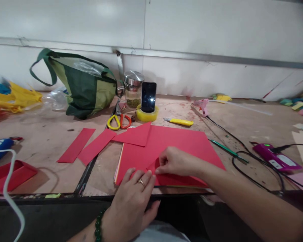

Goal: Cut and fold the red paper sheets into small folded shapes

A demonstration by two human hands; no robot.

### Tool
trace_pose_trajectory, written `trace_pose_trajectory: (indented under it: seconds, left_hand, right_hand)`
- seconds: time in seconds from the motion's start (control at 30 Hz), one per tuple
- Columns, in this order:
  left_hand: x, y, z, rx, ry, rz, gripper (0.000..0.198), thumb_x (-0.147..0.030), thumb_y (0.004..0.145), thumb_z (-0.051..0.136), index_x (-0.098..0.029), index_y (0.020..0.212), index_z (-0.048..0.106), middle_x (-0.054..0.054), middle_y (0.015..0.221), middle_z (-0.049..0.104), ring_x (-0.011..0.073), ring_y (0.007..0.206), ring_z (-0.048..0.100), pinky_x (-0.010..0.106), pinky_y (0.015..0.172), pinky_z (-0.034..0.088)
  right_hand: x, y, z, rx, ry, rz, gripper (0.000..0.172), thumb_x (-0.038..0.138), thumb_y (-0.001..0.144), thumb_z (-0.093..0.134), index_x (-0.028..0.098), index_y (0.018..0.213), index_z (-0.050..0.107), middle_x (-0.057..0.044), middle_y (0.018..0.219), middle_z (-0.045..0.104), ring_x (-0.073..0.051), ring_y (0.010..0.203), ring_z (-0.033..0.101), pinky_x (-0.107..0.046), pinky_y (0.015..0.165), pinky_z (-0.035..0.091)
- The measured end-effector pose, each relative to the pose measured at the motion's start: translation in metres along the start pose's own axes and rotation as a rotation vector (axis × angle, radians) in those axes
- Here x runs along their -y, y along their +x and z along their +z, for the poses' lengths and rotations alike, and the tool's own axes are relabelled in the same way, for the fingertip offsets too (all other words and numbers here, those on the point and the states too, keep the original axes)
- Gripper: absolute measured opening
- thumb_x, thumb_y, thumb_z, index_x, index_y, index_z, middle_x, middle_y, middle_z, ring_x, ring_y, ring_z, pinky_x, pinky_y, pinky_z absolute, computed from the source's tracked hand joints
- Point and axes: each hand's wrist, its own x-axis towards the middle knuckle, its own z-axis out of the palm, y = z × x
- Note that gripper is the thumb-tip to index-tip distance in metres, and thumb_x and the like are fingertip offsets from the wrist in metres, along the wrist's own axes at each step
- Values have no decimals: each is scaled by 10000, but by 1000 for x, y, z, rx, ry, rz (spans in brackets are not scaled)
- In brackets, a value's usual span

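A stack of red paper sheets [187, 137] lies in front of me, with edges of other colours showing at its left side. My left hand [133, 195] rests its outstretched fingers on the front edge of the stack; it wears a ring and a green bead bracelet. Beside those fingertips, my right hand [175, 162] is closed in a pinch at the corner of a smaller red paper piece [166, 179], partly hidden by the hand. A cut red piece [133, 135] overlaps the back left of the stack. Two red paper strips [77, 145] [97, 146] lie to the left.
Behind the stack are scissors [120, 121], a yellow cutter [180, 122], a phone [148, 97] propped on a tape roll [147, 114], a jar [133, 89] and a green bag [84, 84]. At right lie a pink glue gun [202, 106], cables, green tweezers [228, 150] and a purple power strip [275, 157].
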Motion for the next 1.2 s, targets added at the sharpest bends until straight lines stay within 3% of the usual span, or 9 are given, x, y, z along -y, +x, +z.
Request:
trace_pose_trajectory:
  seconds: [0.17,0.3,0.37,0.53,0.7,0.87,1.0,1.1,1.2]
  left_hand:
    - [1,-2,-2,24,-18,-2,374,-246,842,552,-129,1193,605,101,1161,669,286,1008,575,512,959,407]
    - [1,7,-9,69,-51,-106,228,-234,841,571,-200,1051,653,120,1280,579,312,1149,509,535,1002,391]
    - [1,13,-12,122,-81,-143,163,-201,858,548,-214,988,645,104,1281,570,297,1156,504,536,1011,384]
    - [1,20,-8,105,-217,-230,321,-162,857,556,-210,1175,545,82,1134,620,260,1037,556,477,913,467]
    - [4,20,-9,-37,-338,-251,570,-159,813,612,-234,1346,425,83,1163,620,243,1041,561,407,875,499]
    - [11,23,-19,-149,-120,63,391,-49,843,500,-261,1150,618,17,1114,691,225,1057,557,421,931,410]
    - [10,23,-11,-255,88,210,282,-86,903,469,-188,1107,634,50,1034,712,212,1008,576,411,929,388]
    - [7,23,-4,-160,138,232,229,-112,918,466,-181,1048,641,51,948,701,213,956,577,413,944,389]
    - [4,26,-7,70,83,176,357,-79,859,479,-196,1178,586,59,970,658,225,906,559,421,893,427]
  right_hand:
    - [-31,0,-23,-121,-112,51,220,357,747,671,147,684,700,-15,588,616,-125,541,501,-232,502,350]
    - [-23,-14,-28,-256,-199,-104,424,306,786,661,223,1201,635,-87,1118,646,-207,889,609,-283,742,443]
    - [-12,-18,-18,-224,-229,-261,495,304,786,680,277,1271,585,-72,1242,589,-214,959,619,-296,797,457]
    - [-8,-17,4,-241,-168,-379,180,159,786,665,208,959,674,-35,1063,640,-178,916,634,-272,796,475]
    - [-24,-26,12,-417,-84,-526,179,42,802,553,197,832,638,-53,1110,616,-152,917,633,-273,800,490]
    - [-35,-41,28,-572,34,-643,239,5,823,480,216,883,575,-62,1083,631,-147,1022,613,-267,849,496]
    - [-40,-50,41,-678,-177,-597,247,19,827,473,220,928,575,-61,1046,677,-171,916,623,-285,752,509]
    - [-41,-55,49,-691,-344,-583,265,19,799,492,208,950,599,-59,1022,694,-195,862,599,-318,730,501]
    - [-38,-59,54,-650,-381,-569,298,20,761,511,187,985,615,-63,1007,701,-220,882,588,-363,772,505]
